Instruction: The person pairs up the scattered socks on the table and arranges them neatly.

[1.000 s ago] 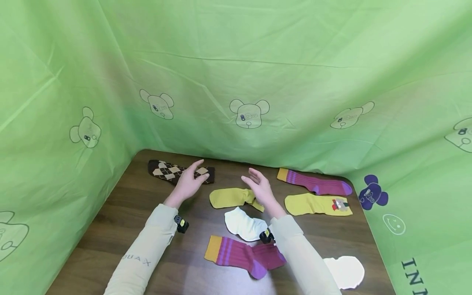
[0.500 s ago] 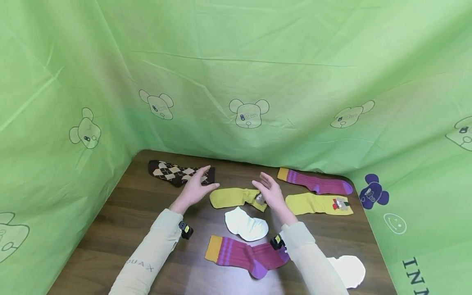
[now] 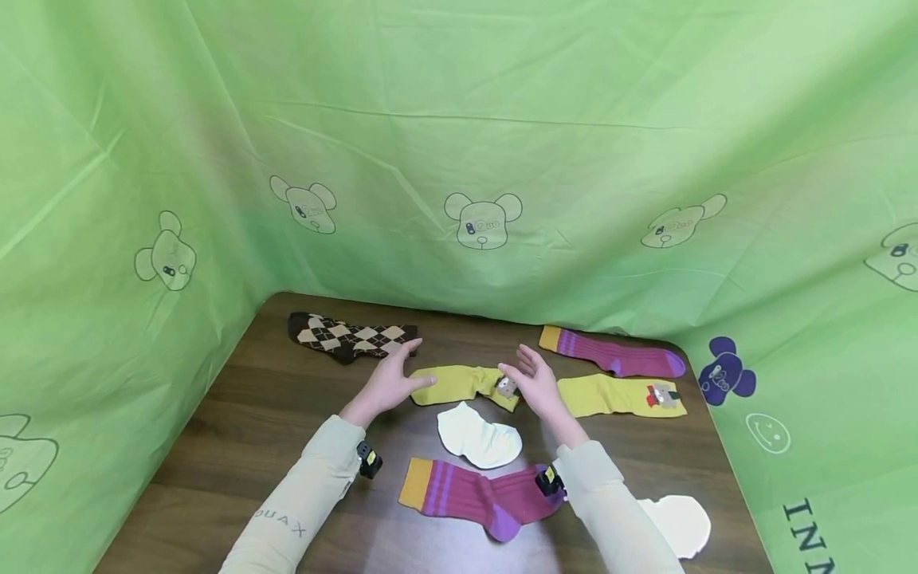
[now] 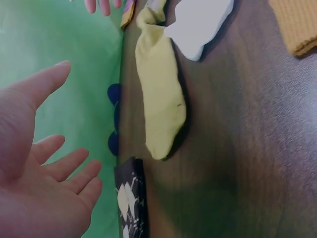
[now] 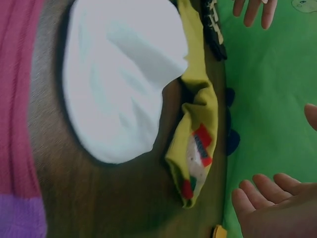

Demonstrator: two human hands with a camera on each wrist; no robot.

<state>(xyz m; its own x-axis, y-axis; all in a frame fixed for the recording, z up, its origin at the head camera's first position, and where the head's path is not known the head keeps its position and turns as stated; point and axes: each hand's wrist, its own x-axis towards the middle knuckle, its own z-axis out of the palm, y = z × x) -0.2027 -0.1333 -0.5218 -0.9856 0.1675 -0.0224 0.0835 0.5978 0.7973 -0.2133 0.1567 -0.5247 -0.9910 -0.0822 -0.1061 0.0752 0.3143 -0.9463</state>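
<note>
My left hand [image 3: 390, 385] hovers with spread, relaxed fingers at the left end of a twisted yellow sock [image 3: 446, 384]. Nothing is in its grasp; in the left wrist view the palm and thumb [image 4: 47, 84] show bare. On the other side, my right hand [image 3: 538, 387] hangs above the table near that sock's patterned cuff, fingers loosely bent and holding nothing. A white ankle sock [image 3: 478, 436] lies between the forearms, just in front of the yellow one. Nearer still is a purple-striped magenta sock [image 3: 466, 496] with a mustard cuff, partly overlapped by the right wrist's camera.
A brown argyle sock [image 3: 344, 336] lies at the back left. At the back right are another magenta sock [image 3: 617, 356] and a flat yellow sock [image 3: 617, 396]. A second white sock [image 3: 677, 524] sits beside the right sleeve. Green curtains [image 3: 488, 159] enclose the wooden table [image 3: 215, 454].
Both hands have drawn back toward the body and shifted right. The left hand has left the argyle sock's area, and the right has uncovered the twisted yellow sock's cuff. The socks stay put.
</note>
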